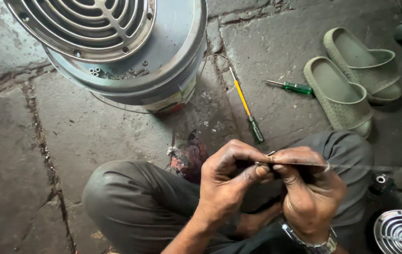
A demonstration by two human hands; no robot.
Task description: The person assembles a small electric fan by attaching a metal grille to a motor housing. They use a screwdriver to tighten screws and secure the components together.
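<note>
I see a round metal fan housing [130,61] with a grille on the stone floor [69,141]; a coloured label band wraps its lower side, partly hidden. Smaller: green sandals [351,84] and two screwdrivers [248,110]. Over my knees, my left hand [229,181] and right hand [309,188] have fingers clamped on a thin metal strip [351,166]. It looks light, stiff and sharp-edged; I judge the flat faces safest to pinch.

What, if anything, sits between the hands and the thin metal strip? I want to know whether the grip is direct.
Nothing visible does. The left hand and right hand both pinch the thin metal strip directly with bare fingertips; its free end sticks out to the right, over the knee.
</note>
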